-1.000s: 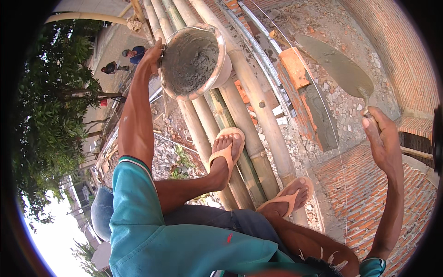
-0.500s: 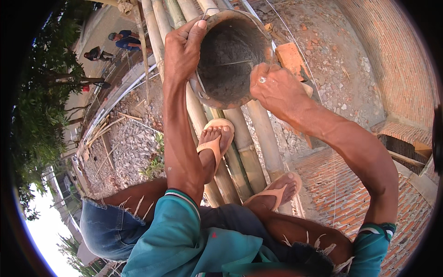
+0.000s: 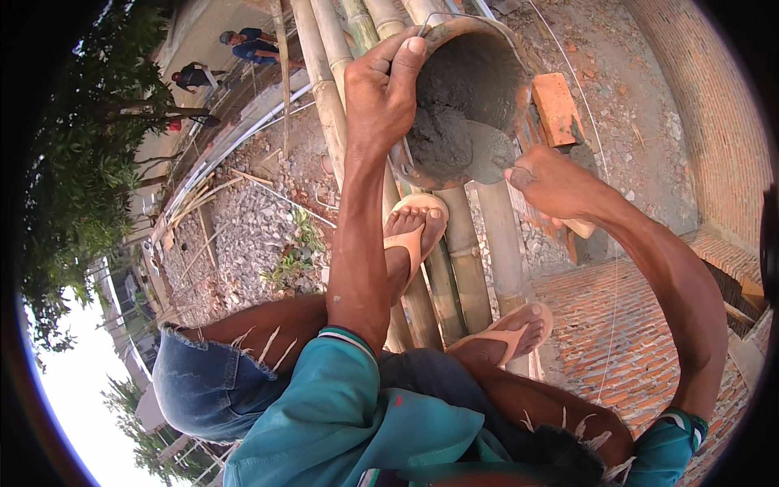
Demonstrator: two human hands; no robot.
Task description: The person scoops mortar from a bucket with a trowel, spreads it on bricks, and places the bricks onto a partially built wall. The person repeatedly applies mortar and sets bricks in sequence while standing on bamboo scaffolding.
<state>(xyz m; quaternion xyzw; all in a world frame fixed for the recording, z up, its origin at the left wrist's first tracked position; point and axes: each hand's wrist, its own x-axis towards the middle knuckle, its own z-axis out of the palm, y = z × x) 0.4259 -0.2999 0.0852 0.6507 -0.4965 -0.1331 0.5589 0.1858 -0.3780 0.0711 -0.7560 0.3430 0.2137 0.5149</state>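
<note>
My left hand [image 3: 381, 89] is closed on the near-left rim of a mortar-stained bucket [image 3: 519, 65], its thumb by the wire handle. The bucket leans with its mouth toward me, and wet grey mortar [image 3: 442, 134] lies inside along the lower left. My right hand [image 3: 556, 185] is wrapped round a trowel [image 3: 491, 152]. The trowel's flat grey blade reaches into the bucket beside the mortar, and the pale end of its handle sticks out below my fist.
Bamboo poles [image 3: 466, 268] lie under my sandalled feet. An orange brick [image 3: 557, 109] sits right of the bucket, near a taut string [image 3: 586, 97]. Brick walls [image 3: 698, 105] rise at the right. Rubble [image 3: 243, 235] covers the ground below left; two people [image 3: 256, 47] are far off.
My right hand has moved down and right, turning the trowel so its blade shows flat. The mortar now lies heaped at the lower left. The whole view has shifted slightly.
</note>
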